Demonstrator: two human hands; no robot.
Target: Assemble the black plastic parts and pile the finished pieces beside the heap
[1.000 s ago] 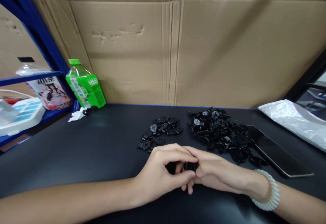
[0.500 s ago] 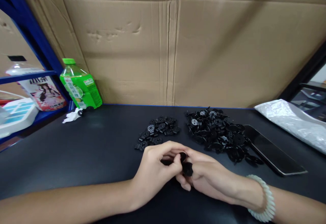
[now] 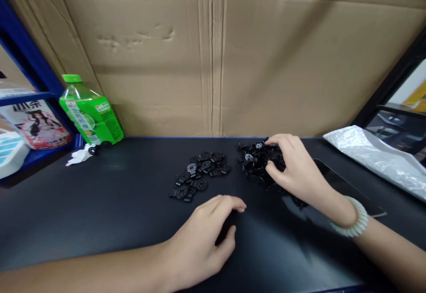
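My left hand (image 3: pixel 208 235) rests low over the black table, thumb and index finger apart in a curve. Its palm and other fingers are turned from view, and no part shows between its fingertips. My right hand (image 3: pixel 296 166), with a pale coiled band on the wrist, reaches over the larger pile of black round plastic parts (image 3: pixel 254 164). Its thumb and fingers are spread at the pile's right side, with parts in the gap between them. A smaller group of black plastic discs with holes and side tabs (image 3: pixel 199 171) lies left of that pile.
A dark phone (image 3: pixel 336 180) lies partly behind my right forearm. A silvery plastic bag (image 3: pixel 376 155) is at the right. On the left are a green drink bottle (image 3: pixel 93 115), a crumpled white tissue (image 3: pixel 80 154) and a blue shelf. Cardboard (image 3: pixel 149 62) stands behind the table.
My hands were together holding small black parts; now they are apart. My right hand has moved up and right to the larger pile. The view has shifted slightly right.
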